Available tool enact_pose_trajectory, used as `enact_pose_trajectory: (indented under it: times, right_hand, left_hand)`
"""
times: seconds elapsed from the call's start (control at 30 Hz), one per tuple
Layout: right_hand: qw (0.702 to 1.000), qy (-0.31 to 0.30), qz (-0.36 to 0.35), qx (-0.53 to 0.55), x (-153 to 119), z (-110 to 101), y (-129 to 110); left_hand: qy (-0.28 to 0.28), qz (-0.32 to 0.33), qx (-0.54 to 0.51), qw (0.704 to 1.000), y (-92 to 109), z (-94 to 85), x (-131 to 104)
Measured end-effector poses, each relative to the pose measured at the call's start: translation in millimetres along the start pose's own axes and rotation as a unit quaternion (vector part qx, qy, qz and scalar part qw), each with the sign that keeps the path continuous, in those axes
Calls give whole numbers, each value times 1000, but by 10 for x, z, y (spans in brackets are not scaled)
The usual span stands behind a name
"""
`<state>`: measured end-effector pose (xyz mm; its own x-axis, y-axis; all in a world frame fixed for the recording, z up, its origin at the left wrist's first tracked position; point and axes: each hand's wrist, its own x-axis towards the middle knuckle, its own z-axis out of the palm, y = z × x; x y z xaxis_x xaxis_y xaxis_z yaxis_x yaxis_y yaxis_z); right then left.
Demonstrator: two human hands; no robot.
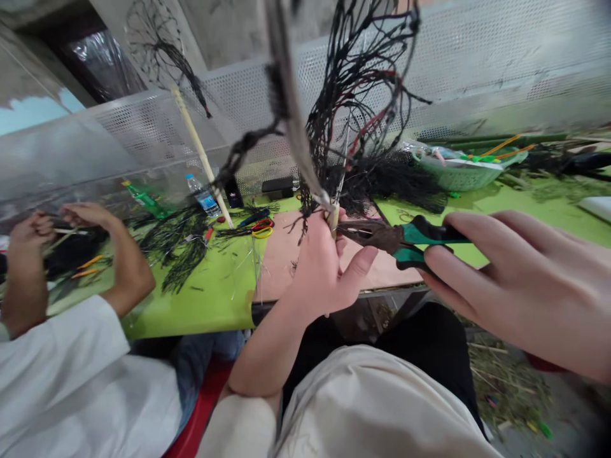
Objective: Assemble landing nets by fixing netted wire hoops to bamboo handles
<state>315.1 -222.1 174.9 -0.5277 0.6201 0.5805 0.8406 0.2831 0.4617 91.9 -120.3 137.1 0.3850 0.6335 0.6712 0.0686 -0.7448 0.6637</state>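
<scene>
My left hand [324,267] is wrapped round a pale stick [335,219], held upright in front of me. From the top of the stick rise a greyish curved strip [296,127] and a thin metal wire [342,175]. A tangle of knotted black cords [353,83], with some red strands, hangs at its upper end. My right hand [506,273] grips the green and black handles of a pair of pliers [382,235]. The jaws reach the stick just above my left thumb; whether they clamp the wire there I cannot make out.
On the green table [191,312] lie a pinkish board [277,273], scissors [262,229] and bundles of black strands [181,254]. Bottles [205,197] stand at the back, a green basket [470,168] at right. A co-worker's hands [81,216] work at left.
</scene>
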Motion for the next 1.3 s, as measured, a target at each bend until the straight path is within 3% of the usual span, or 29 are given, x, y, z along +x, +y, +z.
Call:
enact_pose_trajectory:
  times: [0.1,0.3,0.77,1.1,1.3]
  right_hand:
    - [996,2,-43,-73,22,-6,-11]
    - [994,37,-16,-98,23,-39,-57]
    - [984,3,-102,-149,227,-132,-3]
    - [992,-62,-97,-44,272,-22,76]
    - [985,-117,-52,112,319,-59,38]
  left_hand:
    - [5,-2,-14,1000,2,-10,14]
    - [8,-19,-30,999,69,-3,38]
    - [13,-9,-4,1000,-11,9,19]
    - [0,-17,7,1000,-109,47,-13]
    - [5,-18,-36,999,-156,93,-61]
